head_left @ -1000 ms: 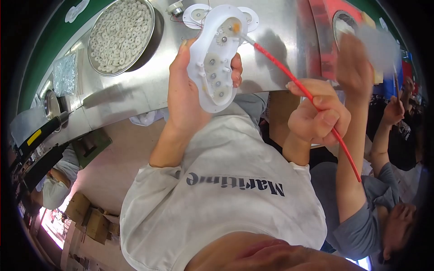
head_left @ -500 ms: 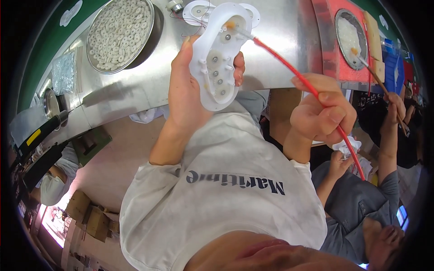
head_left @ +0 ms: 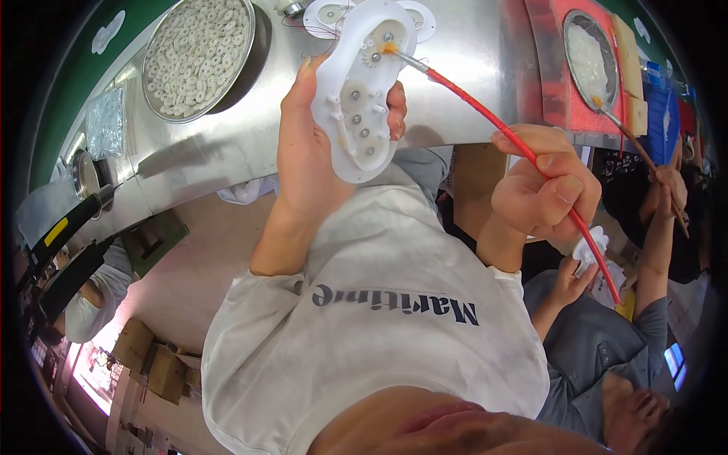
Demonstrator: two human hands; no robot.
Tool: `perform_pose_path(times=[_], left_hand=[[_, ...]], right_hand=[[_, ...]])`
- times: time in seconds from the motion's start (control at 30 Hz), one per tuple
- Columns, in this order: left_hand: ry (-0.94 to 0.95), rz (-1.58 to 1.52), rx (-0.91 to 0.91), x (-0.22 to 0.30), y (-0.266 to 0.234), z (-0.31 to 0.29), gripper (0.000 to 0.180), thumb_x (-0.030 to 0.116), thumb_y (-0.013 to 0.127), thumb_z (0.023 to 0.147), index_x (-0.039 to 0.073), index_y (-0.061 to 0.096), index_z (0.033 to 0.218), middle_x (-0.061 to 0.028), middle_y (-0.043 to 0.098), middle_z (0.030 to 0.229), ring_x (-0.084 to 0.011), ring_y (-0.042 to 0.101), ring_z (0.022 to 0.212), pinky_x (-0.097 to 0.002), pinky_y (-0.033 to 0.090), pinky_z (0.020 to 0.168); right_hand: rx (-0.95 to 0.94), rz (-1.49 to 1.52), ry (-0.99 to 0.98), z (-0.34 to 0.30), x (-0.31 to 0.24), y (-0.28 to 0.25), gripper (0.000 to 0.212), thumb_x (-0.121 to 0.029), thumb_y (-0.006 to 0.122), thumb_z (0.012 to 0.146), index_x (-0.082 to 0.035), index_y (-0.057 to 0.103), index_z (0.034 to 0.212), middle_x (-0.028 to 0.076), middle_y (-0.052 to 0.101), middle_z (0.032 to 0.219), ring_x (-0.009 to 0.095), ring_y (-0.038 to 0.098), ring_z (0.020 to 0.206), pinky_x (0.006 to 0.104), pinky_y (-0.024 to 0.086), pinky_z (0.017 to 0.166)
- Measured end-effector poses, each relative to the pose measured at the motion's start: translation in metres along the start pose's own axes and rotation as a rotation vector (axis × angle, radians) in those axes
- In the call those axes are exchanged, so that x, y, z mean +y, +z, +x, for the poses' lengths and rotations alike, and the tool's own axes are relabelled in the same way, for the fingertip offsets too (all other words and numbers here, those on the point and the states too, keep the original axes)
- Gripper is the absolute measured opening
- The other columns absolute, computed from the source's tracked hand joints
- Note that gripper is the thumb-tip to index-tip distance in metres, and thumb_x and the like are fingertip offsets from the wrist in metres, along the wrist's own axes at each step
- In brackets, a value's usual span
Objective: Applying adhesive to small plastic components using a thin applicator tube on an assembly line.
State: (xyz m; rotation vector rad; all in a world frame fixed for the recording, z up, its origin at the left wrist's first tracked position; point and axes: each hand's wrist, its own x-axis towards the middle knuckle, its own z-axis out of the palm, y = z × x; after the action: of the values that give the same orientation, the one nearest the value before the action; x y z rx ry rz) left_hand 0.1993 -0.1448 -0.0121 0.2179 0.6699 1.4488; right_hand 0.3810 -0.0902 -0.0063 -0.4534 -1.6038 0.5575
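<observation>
My left hand [head_left: 307, 140] is wrapped round a white plastic housing [head_left: 331, 95], long and rounded, tilted with its open side up. Several translucent gears [head_left: 356, 96] with metal pins sit in a row inside it. Between the thumb and fingers of my right hand [head_left: 547, 182] is a thin paintbrush [head_left: 485, 112] with a red handle and a metal collar. Its orange bristles [head_left: 390, 48] touch the gears near the far end of the housing. The brush's rear end points down past my right wrist.
On the steel table [head_left: 250, 144], a metal bowl [head_left: 250, 64] of small white gears stands at left, beside a clear plastic bag [head_left: 106, 123]. Another white housing [head_left: 415, 21] with thin wires lies behind. At right, a co-worker's hand [head_left: 670, 189] holds a brush over a dish [head_left: 574, 53] of whitish grease.
The brush tip has shifted slightly over the gears at the housing's far end. My left hand and the housing have moved a little up and left. The co-worker's brush has lowered.
</observation>
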Motion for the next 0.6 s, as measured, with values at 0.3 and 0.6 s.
perform_pose_path(times=[0.3,0.6], left_hand=[[-0.034,-0.006,-0.038,-0.002,0.001,0.0,0.055,0.045,0.023,0.097,0.001,0.048,0.12,-0.0131,0.058,0.087,-0.0177,0.055,0.074,-0.0316,0.045,0.067],[0.0,0.053,-0.001,-0.001,0.001,-0.002,0.054,0.045,0.024,0.097,0.001,0.047,0.119,-0.0126,0.058,0.087,-0.0172,0.055,0.074,-0.031,0.045,0.068]], right_hand=[[0.1,0.004,-0.042,0.007,0.008,0.002,0.029,-0.012,0.038,0.095,0.009,0.046,0.077,0.024,0.059,0.062,0.025,0.06,0.05,0.0306,0.05,0.045],[-0.02,0.01,0.026,0.006,-0.002,-0.007,0.025,-0.009,0.038,0.093,0.009,0.048,0.08,0.024,0.06,0.063,0.025,0.061,0.051,0.0302,0.05,0.045]])
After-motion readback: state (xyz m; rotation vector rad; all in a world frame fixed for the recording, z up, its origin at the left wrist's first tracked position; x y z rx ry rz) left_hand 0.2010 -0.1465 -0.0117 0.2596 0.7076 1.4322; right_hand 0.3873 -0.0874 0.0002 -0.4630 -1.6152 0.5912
